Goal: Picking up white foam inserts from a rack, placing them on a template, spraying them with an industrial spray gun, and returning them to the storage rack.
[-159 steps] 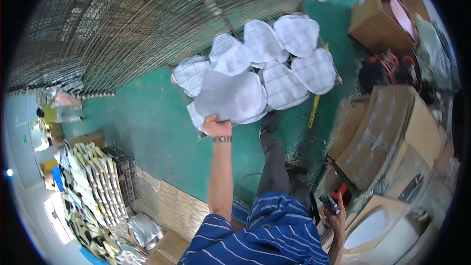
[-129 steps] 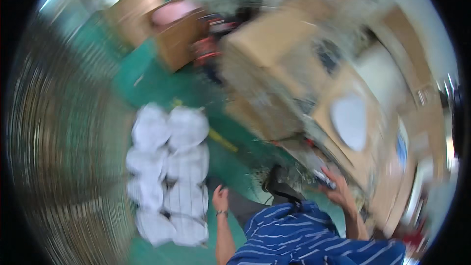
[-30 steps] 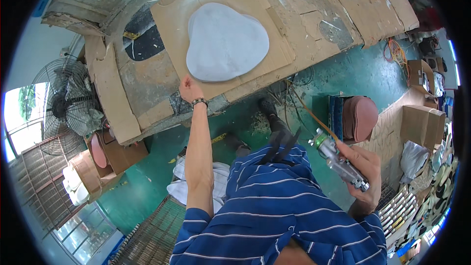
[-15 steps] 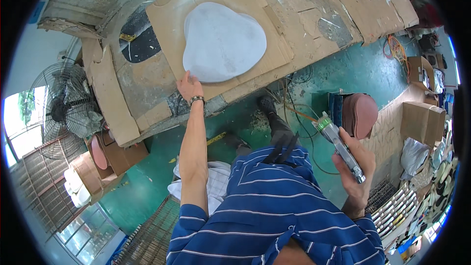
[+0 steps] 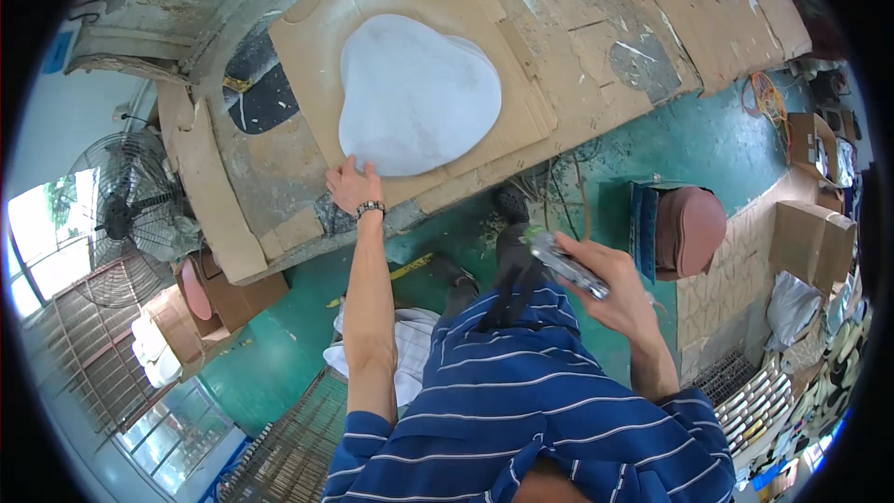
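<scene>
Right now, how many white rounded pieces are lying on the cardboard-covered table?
1. The white rounded piece lies flat on the cardboard-covered table, with the left hand at its lower edge. More of them may be hidden beyond the picture's rim.

Standing fan (image 5: 126, 219) by the window, brown round stool (image 5: 687, 231), cardboard boxes (image 5: 812, 240) — green floor (image 5: 694, 144), orange cable (image 5: 766, 93).

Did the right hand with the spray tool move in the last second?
Yes. The right hand and its metal spray tool came in from beside the brown stool to in front of the chest, nearer the cardboard-covered bench.
</scene>
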A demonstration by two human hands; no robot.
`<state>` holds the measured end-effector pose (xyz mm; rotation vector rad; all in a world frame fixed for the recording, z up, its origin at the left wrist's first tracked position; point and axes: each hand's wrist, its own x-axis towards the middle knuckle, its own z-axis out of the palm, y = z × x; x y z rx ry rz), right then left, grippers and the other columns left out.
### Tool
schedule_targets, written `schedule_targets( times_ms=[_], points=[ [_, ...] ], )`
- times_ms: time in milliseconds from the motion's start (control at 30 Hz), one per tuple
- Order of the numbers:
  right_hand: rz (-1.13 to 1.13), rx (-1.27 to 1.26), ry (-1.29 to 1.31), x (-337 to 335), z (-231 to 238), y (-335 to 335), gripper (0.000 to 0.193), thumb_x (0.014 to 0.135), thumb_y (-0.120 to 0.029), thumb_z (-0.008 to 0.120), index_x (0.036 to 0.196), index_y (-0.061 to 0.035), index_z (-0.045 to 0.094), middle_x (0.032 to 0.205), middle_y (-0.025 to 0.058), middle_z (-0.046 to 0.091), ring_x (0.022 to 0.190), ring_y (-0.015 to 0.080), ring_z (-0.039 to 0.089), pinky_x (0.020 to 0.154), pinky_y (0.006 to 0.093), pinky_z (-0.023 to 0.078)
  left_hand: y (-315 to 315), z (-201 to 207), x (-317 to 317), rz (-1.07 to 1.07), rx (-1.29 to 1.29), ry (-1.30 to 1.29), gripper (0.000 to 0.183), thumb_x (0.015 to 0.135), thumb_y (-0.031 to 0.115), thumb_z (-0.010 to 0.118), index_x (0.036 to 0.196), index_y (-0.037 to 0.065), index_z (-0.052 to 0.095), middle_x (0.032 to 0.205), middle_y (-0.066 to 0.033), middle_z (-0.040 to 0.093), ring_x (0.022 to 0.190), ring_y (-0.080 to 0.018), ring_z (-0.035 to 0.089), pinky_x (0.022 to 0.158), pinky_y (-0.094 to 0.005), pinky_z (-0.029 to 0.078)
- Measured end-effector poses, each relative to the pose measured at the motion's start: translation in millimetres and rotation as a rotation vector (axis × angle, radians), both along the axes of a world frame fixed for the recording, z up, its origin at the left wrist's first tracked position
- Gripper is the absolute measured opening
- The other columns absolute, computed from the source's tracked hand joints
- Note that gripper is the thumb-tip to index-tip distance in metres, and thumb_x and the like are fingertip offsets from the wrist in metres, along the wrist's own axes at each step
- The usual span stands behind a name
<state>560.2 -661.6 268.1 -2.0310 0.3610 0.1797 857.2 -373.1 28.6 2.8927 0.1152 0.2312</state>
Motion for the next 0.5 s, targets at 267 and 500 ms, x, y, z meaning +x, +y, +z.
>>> schedule_targets(
  times_ms=[267,500],
  points=[
    [0.295,0.085,-0.031,104,-115,23,0.055,0.081,-0.009,0.074,0.134,-0.0006,0.062,0.108,0.022,0.071,0.099,0.0415,0.067,0.087,0.0446,0.052,-19,22,32,0.121,-0.631,0.127,0.027,0.079,0.014,0.075,0.106,0.007,0.072,0.109,-0.0125,0.063,0.105,-0.0316,0.061,0.092,-0.048,0.052],
    [0.242,0.279,0.144,219,-191,33,0.088,0.07,-0.028,0.086,0.142,0.0066,0.049,0.133,0.0252,0.061,0.121,0.0376,0.059,0.105,0.0418,0.045,-77,68,43,0.585,-2.318,0.494,0.032,0.086,0.003,0.065,0.117,0.0,0.057,0.12,-0.0192,0.062,0.112,-0.0337,0.058,0.098,-0.0502,0.048]
  ],
)
